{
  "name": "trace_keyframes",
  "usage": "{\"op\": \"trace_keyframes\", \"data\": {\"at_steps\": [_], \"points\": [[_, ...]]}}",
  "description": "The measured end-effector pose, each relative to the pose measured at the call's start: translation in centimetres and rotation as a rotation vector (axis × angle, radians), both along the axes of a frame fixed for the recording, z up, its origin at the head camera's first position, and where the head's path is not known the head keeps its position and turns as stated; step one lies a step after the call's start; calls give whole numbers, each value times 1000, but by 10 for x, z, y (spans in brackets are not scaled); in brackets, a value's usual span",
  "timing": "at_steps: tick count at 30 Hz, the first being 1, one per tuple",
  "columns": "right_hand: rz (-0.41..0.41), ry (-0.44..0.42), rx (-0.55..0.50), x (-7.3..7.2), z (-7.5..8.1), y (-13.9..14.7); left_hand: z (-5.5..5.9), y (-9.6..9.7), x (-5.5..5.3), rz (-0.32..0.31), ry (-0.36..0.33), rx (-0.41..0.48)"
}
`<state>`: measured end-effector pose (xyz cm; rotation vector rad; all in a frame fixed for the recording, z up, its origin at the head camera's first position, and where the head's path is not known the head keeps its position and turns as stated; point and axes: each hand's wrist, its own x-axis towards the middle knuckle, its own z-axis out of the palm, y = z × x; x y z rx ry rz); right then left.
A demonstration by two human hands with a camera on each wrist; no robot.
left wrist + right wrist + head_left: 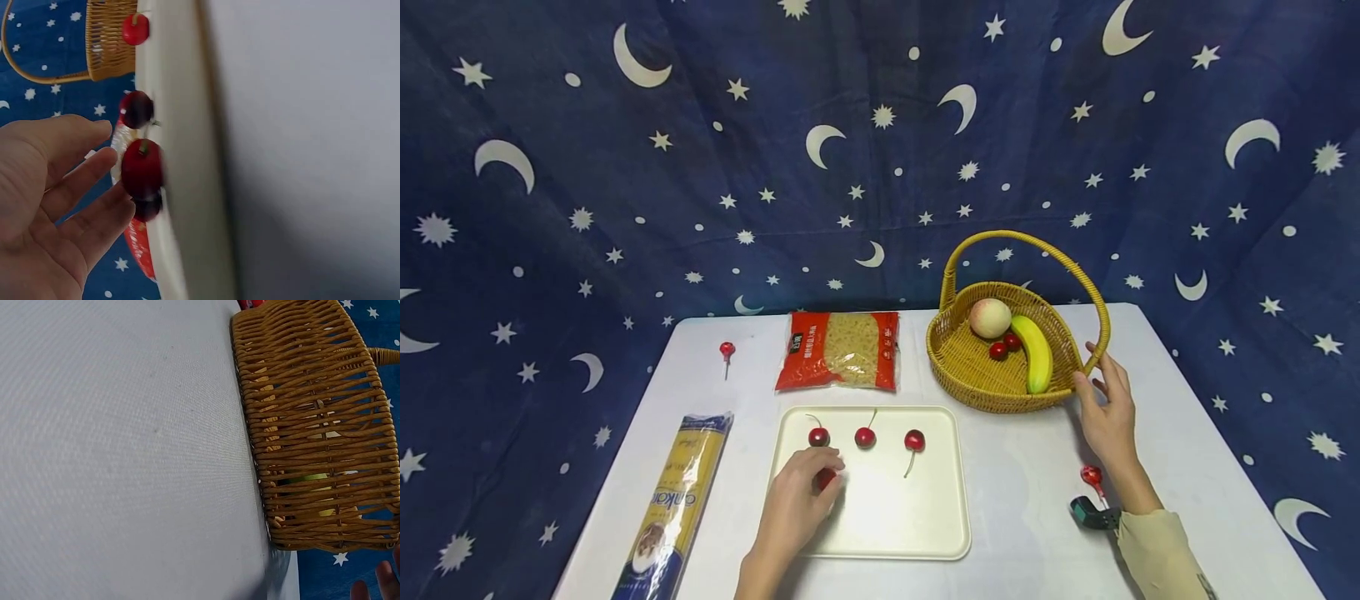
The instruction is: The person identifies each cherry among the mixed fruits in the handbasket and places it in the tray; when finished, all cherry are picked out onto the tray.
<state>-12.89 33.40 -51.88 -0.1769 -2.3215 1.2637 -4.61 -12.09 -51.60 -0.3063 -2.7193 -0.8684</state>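
Observation:
My left hand (797, 500) hovers over the left part of a cream tray (917, 533), fingers loosely bent around a cherry (825, 478). In the left wrist view, the thumb stands apart from that cherry (142, 169), and the fingertips are close to it. Other cherries with stems, one of them a dark red cherry (914, 441), lie in the tray. At the right end of a wicker basket (977, 392), my right hand (1108, 417) holds the handle's base, thumb at the rim and a finger behind the handle. Only fingertips (386, 575) show in the right wrist view.
The basket contains a peach (990, 318), a banana (1037, 354) and two cherries (1003, 347). Behind the tray lies a red food packet (842, 350). A long pasta pack (673, 508) is at left. Lollipops (727, 348) lie on both sides of the white table (1030, 508).

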Motion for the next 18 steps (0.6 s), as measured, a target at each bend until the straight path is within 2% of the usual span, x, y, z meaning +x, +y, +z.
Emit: {"op": "trace_keyframes", "data": {"at_steps": [3, 8, 14, 18], "points": [[-2, -6, 6, 0, 0, -1, 9, 4, -6, -24, 21, 21], [-11, -31, -1, 0, 0, -1, 28, 21, -20, -121, 38, 108], [-12, -49, -15, 1, 1, -2, 49, 51, -41, -203, -9, 194], [-17, -43, -11, 1, 0, -2, 56, 75, -62, -264, -71, 321]]}}
